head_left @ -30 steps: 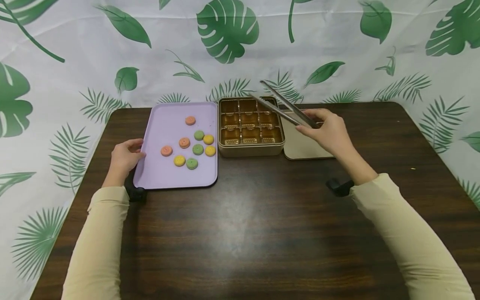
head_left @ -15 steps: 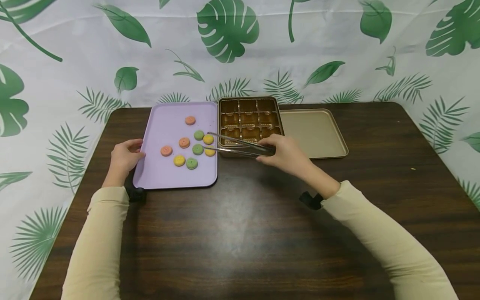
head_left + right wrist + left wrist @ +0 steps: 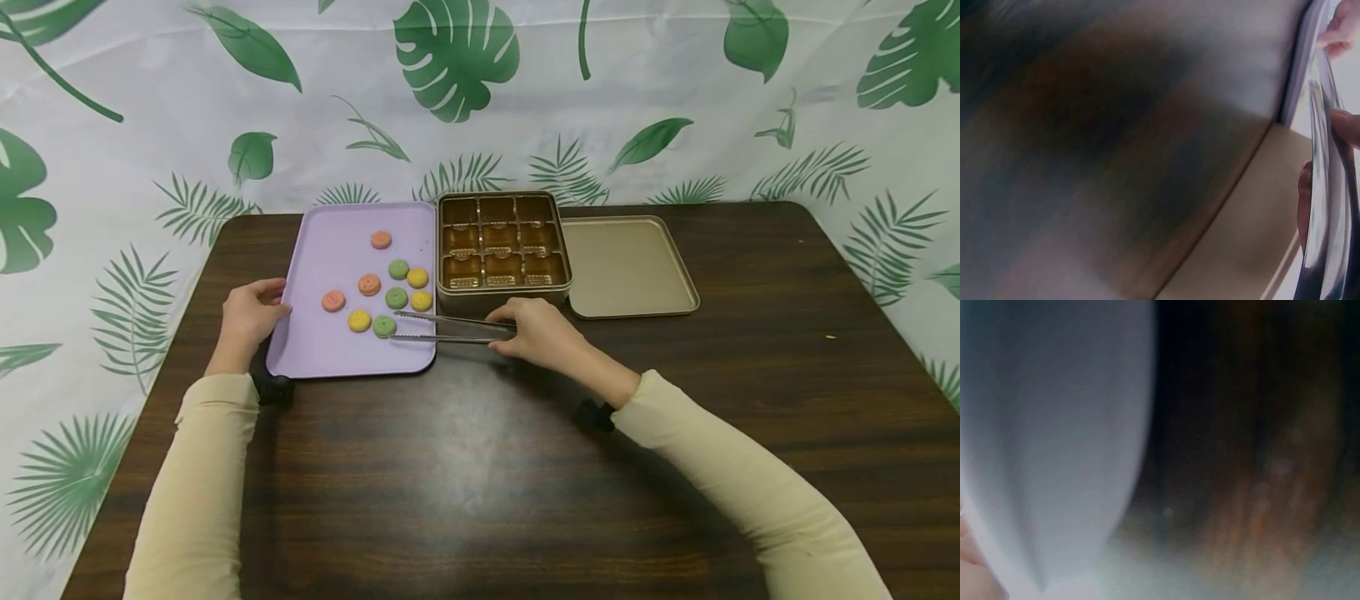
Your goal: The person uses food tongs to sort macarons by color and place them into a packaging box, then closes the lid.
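My right hand [image 3: 542,335] holds metal tongs [image 3: 450,338], seen in the head view in front of the gold tin [image 3: 502,298]. Their spread tips reach over the lilac tray [image 3: 315,350], right at the front green macaron [image 3: 385,326], one tip on either side of its right edge. Thumb and fingers grip the tongs [image 3: 1319,206] in the right wrist view. At the tray's left rim, my left hand [image 3: 251,318] holds the edge with thumb and fingers. Several orange, yellow and green macarons lie on the tray, among them a yellow macaron [image 3: 359,321] beside the green one.
Right of the tray stands the tin, whose brown divider insert [image 3: 501,250] has several compartments with nothing in them. A flat gold lid [image 3: 630,267] lies to its right. Behind the dark wooden table [image 3: 465,467] hangs a leaf-patterned cloth [image 3: 322,125].
My right hand has swung the tongs left and down, from above the tin and lid, past the yellow macarons, to the front green macaron. My left hand stays at the tray's rim.
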Tool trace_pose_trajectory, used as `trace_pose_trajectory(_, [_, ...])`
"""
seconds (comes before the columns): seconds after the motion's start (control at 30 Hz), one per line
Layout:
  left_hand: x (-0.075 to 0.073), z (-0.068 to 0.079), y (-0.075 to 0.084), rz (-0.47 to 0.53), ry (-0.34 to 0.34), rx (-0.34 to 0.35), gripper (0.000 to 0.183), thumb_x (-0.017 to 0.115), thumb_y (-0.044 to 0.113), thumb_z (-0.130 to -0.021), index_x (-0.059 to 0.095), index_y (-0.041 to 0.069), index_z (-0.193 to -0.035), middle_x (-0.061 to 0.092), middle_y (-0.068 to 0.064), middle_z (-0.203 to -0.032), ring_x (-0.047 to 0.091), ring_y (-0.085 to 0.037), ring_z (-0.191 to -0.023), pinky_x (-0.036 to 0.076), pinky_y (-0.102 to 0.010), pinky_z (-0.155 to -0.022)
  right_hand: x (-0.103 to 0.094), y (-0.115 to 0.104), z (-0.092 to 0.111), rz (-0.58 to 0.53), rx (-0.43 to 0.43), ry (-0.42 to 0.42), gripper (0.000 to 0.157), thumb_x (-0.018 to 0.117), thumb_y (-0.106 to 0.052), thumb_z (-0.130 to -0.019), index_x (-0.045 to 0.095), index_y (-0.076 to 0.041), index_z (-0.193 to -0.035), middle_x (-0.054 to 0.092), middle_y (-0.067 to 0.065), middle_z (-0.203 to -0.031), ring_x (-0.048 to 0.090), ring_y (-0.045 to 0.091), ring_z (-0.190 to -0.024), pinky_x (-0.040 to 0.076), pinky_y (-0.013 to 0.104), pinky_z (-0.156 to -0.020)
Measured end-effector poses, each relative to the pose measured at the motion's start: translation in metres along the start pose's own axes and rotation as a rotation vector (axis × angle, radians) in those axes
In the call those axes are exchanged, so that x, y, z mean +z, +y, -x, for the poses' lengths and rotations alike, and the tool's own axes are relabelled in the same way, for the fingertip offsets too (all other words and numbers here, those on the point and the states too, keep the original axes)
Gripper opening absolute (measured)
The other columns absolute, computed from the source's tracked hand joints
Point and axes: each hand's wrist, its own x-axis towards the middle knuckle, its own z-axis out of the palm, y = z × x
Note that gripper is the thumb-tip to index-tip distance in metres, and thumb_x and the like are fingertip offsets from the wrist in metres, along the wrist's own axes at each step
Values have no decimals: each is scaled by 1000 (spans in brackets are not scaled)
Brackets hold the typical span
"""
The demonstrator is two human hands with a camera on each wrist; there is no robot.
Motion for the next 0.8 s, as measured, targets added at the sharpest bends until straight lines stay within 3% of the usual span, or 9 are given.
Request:
trace_pose_trajectory(0.2, [0, -1, -1, -11, 6, 10, 47, 59, -1, -86, 51, -7, -132, 57, -27, -129, 59, -36, -112, 37, -9, -68, 8, -4, -7, -19, 13, -19, 35, 72, -24, -84, 69, -6, -114, 70, 11, -108, 66, 21, -84, 54, 32, -70])
trace_pose_trajectory(0.33, [1, -1, -1, -3, 4, 7, 47, 58, -1, -87, 51, -7, -132, 57, -28, -128, 59, -37, -113, 50, -26, -81, 13, -4, -10, -20, 5, -10, 35, 72, -24, -84, 70, -6, -113, 70, 11, -107, 66, 20, -82, 54, 31, -69])
trace_pose_trajectory(0.43, [1, -1, -1, -1, 4, 4, 47, 56, 0, -87, 51, -7, -133, 56, -28, -129, 59, -38, -114, 49, -40, -91, 15, -3, -11, -17, -6, 2, 34, 73, -24, -84, 70, -6, -113, 70, 10, -106, 66, 19, -80, 53, 30, -68])
trace_pose_trajectory(0.57, [2, -2, -2, -2, 8, 5, 46, 56, 0, -87, 51, -7, -132, 57, -27, -129, 59, -37, -114, 49, -34, -87, 16, -2, -11, -17, -21, 17, 33, 73, -24, -83, 71, -7, -111, 71, 10, -104, 65, 18, -76, 52, 29, -65])
trace_pose_trajectory(0.8, [1, -1, -1, 1, 6, -1, 47, 55, 0, -87, 50, -7, -133, 56, -28, -130, 58, -38, -115, 48, -45, -95, 9, 0, -7, -27, -46, 59, 31, 73, -23, -83, 71, -6, -109, 72, 10, -101, 64, 19, -74, 51, 30, -64])
